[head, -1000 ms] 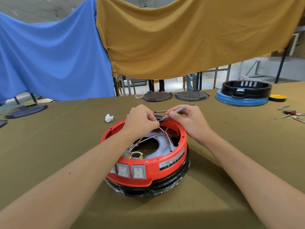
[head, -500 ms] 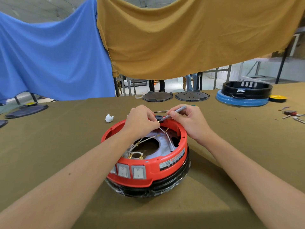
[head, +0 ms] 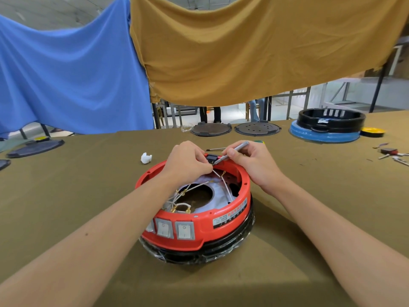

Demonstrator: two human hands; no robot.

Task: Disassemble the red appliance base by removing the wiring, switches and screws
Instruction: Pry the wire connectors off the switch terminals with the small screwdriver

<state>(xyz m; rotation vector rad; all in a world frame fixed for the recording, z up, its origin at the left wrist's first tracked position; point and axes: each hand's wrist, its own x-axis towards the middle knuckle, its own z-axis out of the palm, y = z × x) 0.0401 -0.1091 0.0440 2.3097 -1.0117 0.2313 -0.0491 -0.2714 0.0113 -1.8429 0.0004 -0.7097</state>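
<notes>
The red appliance base (head: 199, 227) sits near the middle of the table (head: 66, 196), closer to the near edge than the far one, resting on a black lower ring (head: 221, 251). Its open top shows white wiring (head: 225, 185) running across a pale inner plate, with brass-coloured terminals at the near side. Two grey rocker switches (head: 174, 230) face the near edge.

Both hands meet at the far rim of the base. The left hand (head: 187, 161) has its fingers curled, pinching the end of a white wire beside a small black part (head: 211, 158) set in the rim — exactly how that part is seated is hard to tell from here. The right hand (head: 254, 165) grips a slim grey tool (head: 232, 152) between thumb and fingers, pen-fashion, its tip angled down at the black part.

Just behind the hands a screwdriver (head: 215, 149) lies flat on the table. A small white crumpled piece (head: 146, 157) lies to the left of the base. Along the far edge sit two dark round plates (head: 257, 129), and toward the far right corner a black ring stacked on a blue base (head: 327, 129) with a yellow lid (head: 373, 131) beside it. Small loose parts (head: 391, 152) lie at the right edge; dark flat discs (head: 35, 147) lie at the left edge. Blue and mustard cloths (head: 243, 47) hang behind the table.
</notes>
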